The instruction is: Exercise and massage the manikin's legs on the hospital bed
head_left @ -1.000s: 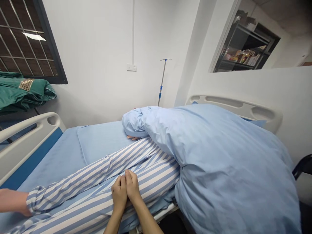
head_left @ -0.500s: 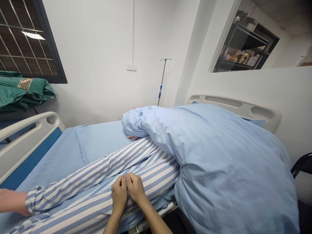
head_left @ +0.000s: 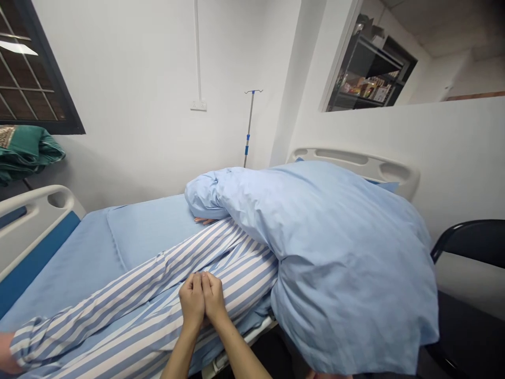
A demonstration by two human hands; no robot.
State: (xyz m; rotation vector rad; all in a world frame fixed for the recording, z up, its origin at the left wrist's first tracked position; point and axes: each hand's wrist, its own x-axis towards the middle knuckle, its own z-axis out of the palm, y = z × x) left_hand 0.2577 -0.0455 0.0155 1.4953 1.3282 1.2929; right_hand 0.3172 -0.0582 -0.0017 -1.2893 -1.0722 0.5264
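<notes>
While print on the packages is too small to read, several colourful packages (head_left: 365, 88) are visible on a dark shelf unit (head_left: 376, 62), seen through an opening in the wall at upper right. A green fabric bundle (head_left: 33, 150) at far left bears a patterned gold-brown band (head_left: 7, 136), cut by the picture edge; whether the pattern includes lettering cannot be told.

Hands: the person's left hand (head_left: 192, 301) and right hand (head_left: 213, 297) are side by side and touching, fingers curled into narrow, loose fists, thumbs uppermost. Their interiors are hidden. Both are over the near leg of the striped trousers (head_left: 150, 332); whether they press on the cloth or sit just above it cannot be told.

Position: the trousers, blue and white, are worn by a figure lying on a light blue sheet (head_left: 152, 223). A blue quilt (head_left: 335, 252) covers the upper body and overhangs the near bed edge. Fingers (head_left: 203, 220) show under its far-left edge. An IV pole (head_left: 249, 123) stands behind the bed.
</notes>
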